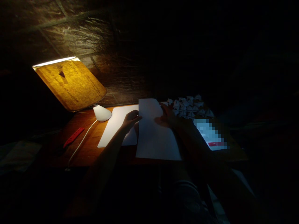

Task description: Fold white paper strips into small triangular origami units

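Observation:
A white sheet of paper [154, 137] is raised in front of me, its upper right corner curving. My left hand [130, 119] is at its left edge, with thumb and fingers closed on the paper. At the right edge my right hand [168, 117] grips the same sheet, its fingers partly in shadow. Under and behind my left hand, more white paper [114, 124] lies flat on the wooden table [90, 143].
A lit lamp with a yellow printed shade [72, 82] and white base [102, 113] stands left, its cord running forward. A red-handled tool [74, 137] lies nearby. Several folded paper pieces [187, 107] sit back right, behind a glowing, pixelated screen [210, 135]. Stone wall behind.

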Tool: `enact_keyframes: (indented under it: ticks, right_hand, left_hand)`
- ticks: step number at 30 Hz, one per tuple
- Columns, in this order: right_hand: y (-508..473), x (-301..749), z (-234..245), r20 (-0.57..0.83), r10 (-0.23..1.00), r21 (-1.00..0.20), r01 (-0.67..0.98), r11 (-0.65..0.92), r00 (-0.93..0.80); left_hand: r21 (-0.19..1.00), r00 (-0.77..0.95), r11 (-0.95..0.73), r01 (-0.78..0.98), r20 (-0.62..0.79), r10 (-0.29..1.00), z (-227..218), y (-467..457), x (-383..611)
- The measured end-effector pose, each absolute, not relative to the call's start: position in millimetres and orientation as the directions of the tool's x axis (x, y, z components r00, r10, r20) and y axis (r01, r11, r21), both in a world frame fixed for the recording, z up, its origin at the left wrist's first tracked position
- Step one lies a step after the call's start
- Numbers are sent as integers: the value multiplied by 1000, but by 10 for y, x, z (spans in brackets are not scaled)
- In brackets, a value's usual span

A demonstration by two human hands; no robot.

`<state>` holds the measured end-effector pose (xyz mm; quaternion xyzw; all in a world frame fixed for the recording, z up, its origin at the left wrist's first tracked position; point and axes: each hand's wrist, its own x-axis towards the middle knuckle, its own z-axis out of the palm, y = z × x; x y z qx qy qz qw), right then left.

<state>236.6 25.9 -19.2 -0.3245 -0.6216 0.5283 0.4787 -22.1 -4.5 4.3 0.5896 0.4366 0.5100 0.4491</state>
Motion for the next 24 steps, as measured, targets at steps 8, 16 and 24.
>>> enact_keyframes:
  ticks: [8,16,24]
  right_hand:
    - [264,2323,-237,204,919,-963,-237,127,-336]
    - [316,2252,-275,161,962,-979,-162,127,-220]
    - [406,2216,-295,83,996,-996,-40,84,22]
  left_hand:
    - [997,226,-73,-6,73,971,15,-103,-204]
    - [990,79,-137,-37,140,987,-76,-23,-259]
    - [965,-41,-167,-200,162,986,-122,72,-345]
